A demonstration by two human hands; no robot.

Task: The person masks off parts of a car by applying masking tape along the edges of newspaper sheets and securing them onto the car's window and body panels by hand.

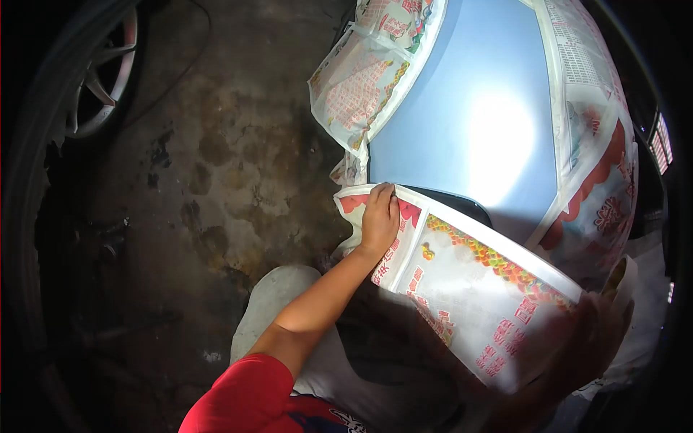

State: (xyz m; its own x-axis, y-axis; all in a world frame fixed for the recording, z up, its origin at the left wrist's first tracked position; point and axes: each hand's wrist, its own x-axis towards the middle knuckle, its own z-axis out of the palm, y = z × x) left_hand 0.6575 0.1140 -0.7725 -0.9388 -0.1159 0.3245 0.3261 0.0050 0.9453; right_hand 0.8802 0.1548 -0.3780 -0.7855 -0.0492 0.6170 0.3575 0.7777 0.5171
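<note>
A printed newspaper sheet (pixel 469 289) with a white tape strip (pixel 505 249) along its upper edge stretches between my two hands. At its upper left corner, my left hand (pixel 382 220) is closed with the fingers curled over the taped edge. My right hand (pixel 610 303) is at the sheet's lower right end, dim and blurred; it appears closed on that end, though its fingers are hard to make out. Just beyond the sheet lies a smooth light-blue car panel (pixel 462 108) with a bright glare spot. A dark gap shows between the tape strip and the panel.
More taped newspaper covers the panel's left side (pixel 368 86) and right side (pixel 595 144). A car wheel (pixel 105 79) is at the upper left, with a thin cable on the stained floor (pixel 216 159). My bent knee (pixel 278 296) is below the left hand.
</note>
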